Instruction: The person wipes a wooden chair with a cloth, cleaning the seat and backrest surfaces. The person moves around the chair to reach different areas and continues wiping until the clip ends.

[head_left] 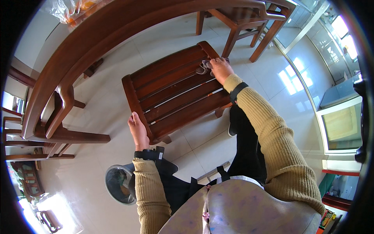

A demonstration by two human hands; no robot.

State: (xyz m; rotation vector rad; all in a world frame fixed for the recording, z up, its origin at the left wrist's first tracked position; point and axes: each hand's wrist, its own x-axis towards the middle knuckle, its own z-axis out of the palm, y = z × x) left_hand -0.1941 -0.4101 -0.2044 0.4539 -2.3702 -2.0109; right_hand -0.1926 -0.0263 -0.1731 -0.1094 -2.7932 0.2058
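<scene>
Before me is a dark reddish-brown slatted wooden piece, which looks like a stool or a chair back, tilted above the tiled floor. My left hand grips its left rail near the lower corner, with the thumb up along the edge. At the upper right corner, my right hand presses a bunched greyish-purple cloth onto the slats and the right rail. Thin gaps run between the slats. Part of the cloth is hidden under the right hand's fingers, and the piece's legs are mostly out of sight beneath it.
A wooden table curves across the top, with a plastic bag on it. A wooden chair stands at the upper right. Beside my left leg is a lined bin with rubbish. Glass sliding doors line the right.
</scene>
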